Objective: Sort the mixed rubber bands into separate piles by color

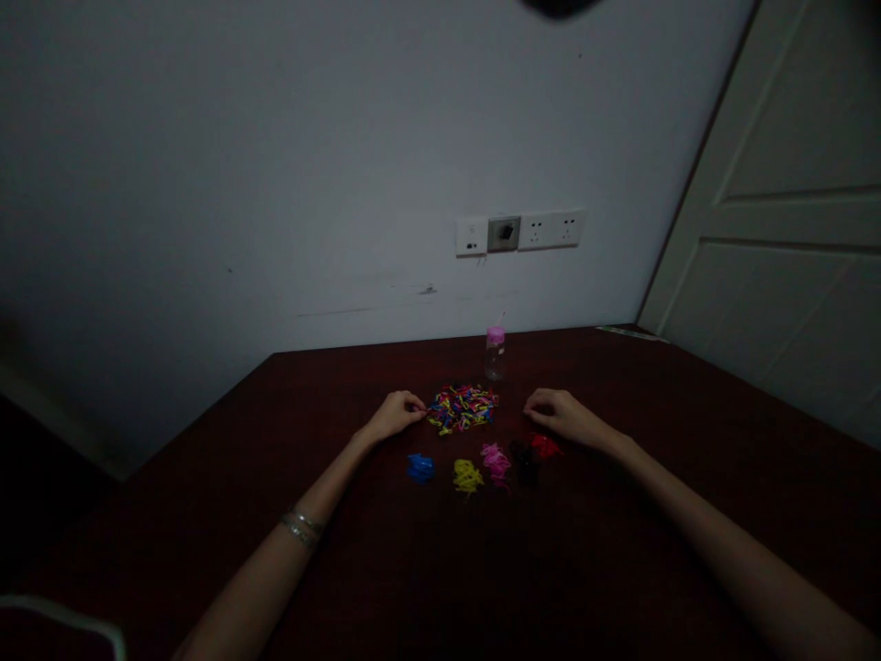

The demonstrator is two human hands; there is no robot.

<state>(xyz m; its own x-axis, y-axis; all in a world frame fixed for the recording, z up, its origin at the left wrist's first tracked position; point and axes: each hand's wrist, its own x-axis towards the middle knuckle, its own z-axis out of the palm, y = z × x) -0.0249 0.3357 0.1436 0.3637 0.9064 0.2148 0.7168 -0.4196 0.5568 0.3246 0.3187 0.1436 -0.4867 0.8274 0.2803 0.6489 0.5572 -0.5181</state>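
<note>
A mixed pile of small, thin, bright-coloured pieces (462, 408) lies on the dark red table; their exact kind is too small to make out. At its left edge, my left hand (397, 413) has its fingers pinched together, and whatever they hold is hidden. My right hand (557, 413) rests to the pile's right, fingers curled and thumb drawn in, their contents out of sight. Nearer me are single-colour heaps: a blue heap (419, 467), a yellow heap (468, 476), a pink heap (496, 464), a black heap (525, 461) and a red heap (545, 446) just below my right hand.
Behind the pile stands a clear jar (495, 361) with a pink lid (496, 333). The table (344, 376) meets a pale wall bearing a row of sockets (551, 230). A white panelled door (777, 211) stands on the right. The light is dim.
</note>
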